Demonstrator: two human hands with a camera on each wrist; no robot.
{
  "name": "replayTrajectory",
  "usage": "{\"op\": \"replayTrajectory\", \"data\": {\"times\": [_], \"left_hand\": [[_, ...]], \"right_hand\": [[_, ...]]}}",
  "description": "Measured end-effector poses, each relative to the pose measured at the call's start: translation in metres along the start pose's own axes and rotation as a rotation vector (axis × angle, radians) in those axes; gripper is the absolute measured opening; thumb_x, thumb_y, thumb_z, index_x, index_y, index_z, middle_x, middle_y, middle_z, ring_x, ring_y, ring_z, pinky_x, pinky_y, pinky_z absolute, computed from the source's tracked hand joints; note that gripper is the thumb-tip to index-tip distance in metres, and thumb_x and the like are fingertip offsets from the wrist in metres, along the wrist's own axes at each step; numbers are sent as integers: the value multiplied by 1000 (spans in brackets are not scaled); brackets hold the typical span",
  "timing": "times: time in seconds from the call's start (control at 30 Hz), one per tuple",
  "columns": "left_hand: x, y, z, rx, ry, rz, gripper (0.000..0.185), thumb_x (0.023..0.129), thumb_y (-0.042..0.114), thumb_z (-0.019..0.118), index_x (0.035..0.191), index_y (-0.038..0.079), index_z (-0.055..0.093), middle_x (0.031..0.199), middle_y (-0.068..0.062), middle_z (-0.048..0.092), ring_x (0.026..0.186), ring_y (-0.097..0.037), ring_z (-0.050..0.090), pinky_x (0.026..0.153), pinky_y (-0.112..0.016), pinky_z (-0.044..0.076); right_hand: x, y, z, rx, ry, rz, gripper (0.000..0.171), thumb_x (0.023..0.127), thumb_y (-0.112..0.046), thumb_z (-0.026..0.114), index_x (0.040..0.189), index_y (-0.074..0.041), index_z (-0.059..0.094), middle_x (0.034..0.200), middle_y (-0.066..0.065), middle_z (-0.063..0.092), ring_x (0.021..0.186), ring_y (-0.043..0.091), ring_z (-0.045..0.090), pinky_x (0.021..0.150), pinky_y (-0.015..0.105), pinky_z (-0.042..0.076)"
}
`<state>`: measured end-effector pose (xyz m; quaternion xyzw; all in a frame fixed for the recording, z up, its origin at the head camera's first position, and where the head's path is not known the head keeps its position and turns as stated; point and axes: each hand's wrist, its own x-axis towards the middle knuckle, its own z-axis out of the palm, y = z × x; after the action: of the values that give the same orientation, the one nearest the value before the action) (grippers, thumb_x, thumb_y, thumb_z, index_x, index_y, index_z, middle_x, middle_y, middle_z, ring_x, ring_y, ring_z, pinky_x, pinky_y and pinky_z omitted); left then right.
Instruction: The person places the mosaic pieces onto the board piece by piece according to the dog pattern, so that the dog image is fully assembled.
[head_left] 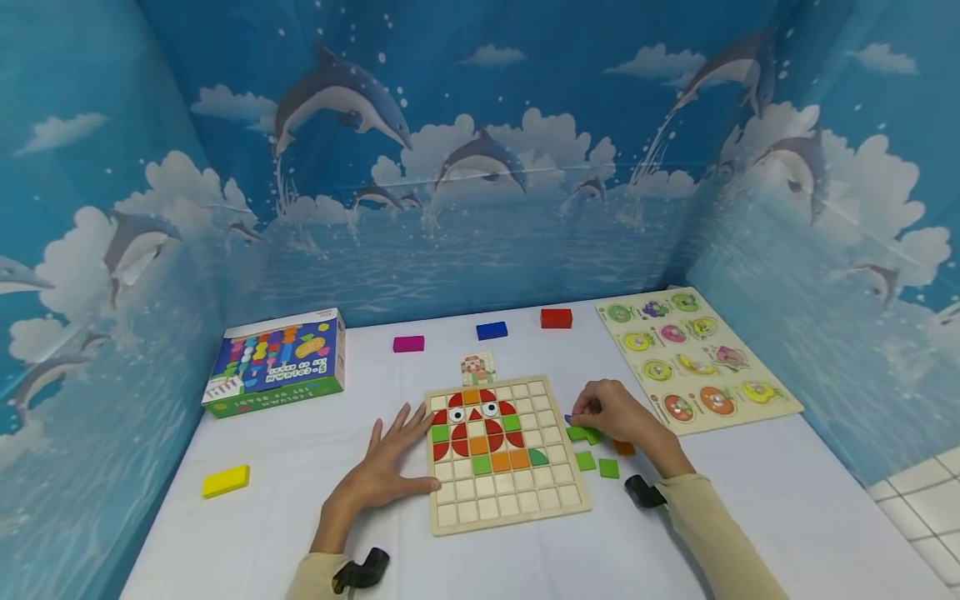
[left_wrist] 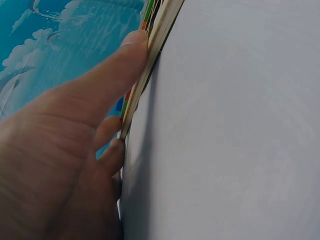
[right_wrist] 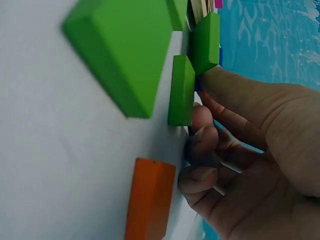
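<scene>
A wooden grid board (head_left: 487, 508) lies mid-table, with red, green, orange and white tiles forming a face-like pattern with two eyes in its upper left part. My left hand (head_left: 384, 468) rests at the board's left side, fingers spread; its thumb (left_wrist: 131, 52) touches the board's edge in the left wrist view. Right of the board, my right hand (head_left: 621, 414) pinches a small blue tile (right_wrist: 199, 85) between thumb and forefinger, mostly hidden by the fingers. Just below that hand lie several loose green tiles (head_left: 585, 461) and an orange tile (head_left: 624, 447).
A small picture card (head_left: 477, 367) lies behind the board. Magenta (head_left: 408, 343), blue (head_left: 492, 331) and red (head_left: 557, 318) blocks stand along the back. A toy box (head_left: 277, 362) and yellow block (head_left: 226, 482) are left; a fruit puzzle board (head_left: 697, 358) is right.
</scene>
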<state>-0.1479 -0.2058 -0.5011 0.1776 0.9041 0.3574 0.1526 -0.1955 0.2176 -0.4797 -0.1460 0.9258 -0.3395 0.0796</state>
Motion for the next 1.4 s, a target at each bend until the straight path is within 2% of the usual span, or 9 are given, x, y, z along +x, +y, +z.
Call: {"op": "replayTrajectory", "data": {"times": [0.17, 0.33, 0.5, 0.63, 0.77, 1.07, 1.23, 1.4], "left_hand": [[1, 0, 0, -1, 3, 1, 108, 84, 47, 92, 172, 25, 32, 180, 6, 15, 169, -26, -4, 131, -60, -16], [1, 1, 0, -2, 6, -2, 108, 84, 46, 92, 171, 24, 32, 180, 5, 17, 169, -26, -3, 132, -60, -15], [1, 0, 1, 1, 9, -8, 109, 83, 46, 93, 171, 24, 33, 180, 5, 18, 169, -27, -3, 132, -59, -15], [0, -1, 1, 3, 12, -13, 108, 83, 46, 93, 171, 25, 33, 180, 6, 18, 169, -27, -2, 132, -59, -15], [-1, 0, 1, -3, 11, -12, 108, 83, 47, 92, 171, 25, 33, 180, 6, 17, 169, -27, -3, 132, -60, -16], [0, 0, 1, 9, 9, -3, 108, 84, 48, 92, 172, 25, 32, 180, 7, 16, 169, -27, -3, 132, -59, -16], [1, -1, 1, 12, 10, -2, 109, 84, 48, 92, 172, 25, 32, 180, 8, 16, 169, -27, -4, 132, -59, -16], [1, -1, 2, 7, 9, -2, 109, 84, 48, 92, 172, 25, 32, 180, 7, 16, 169, -27, -4, 131, -59, -16]], "right_hand": [[1, -2, -6, -3, -45, -11, 15, 93, -11, 85, 86, -9, 72, 77, -2, 60, 75, 14, 54, 66, 24, 46], [-5, -7, -10, 60, -75, -121, 11, 94, -11, 84, 87, -13, 77, 78, -7, 68, 72, 10, 56, 65, 22, 50], [-11, -17, -5, 164, -179, -224, 6, 93, -8, 84, 93, -14, 84, 87, -6, 78, 74, 8, 60, 67, 21, 53], [-13, -23, 1, 188, -231, -261, 6, 93, -6, 84, 96, -12, 86, 90, -6, 80, 77, 8, 63, 73, 21, 58], [-14, -28, 5, 174, -246, -262, 7, 94, -6, 83, 96, -12, 87, 90, -7, 79, 79, 7, 64, 76, 22, 60], [-13, -30, 7, 166, -250, -277, 10, 93, -2, 82, 93, -11, 87, 86, -6, 78, 77, 7, 62, 73, 22, 58], [-13, -32, 10, 164, -214, -245, 8, 90, -2, 86, 94, -10, 87, 84, -5, 78, 74, 8, 62, 68, 21, 57], [-14, -34, 12, 152, -171, -214, 10, 86, -1, 90, 87, -11, 85, 78, -6, 75, 68, 8, 58, 61, 20, 53]]}}
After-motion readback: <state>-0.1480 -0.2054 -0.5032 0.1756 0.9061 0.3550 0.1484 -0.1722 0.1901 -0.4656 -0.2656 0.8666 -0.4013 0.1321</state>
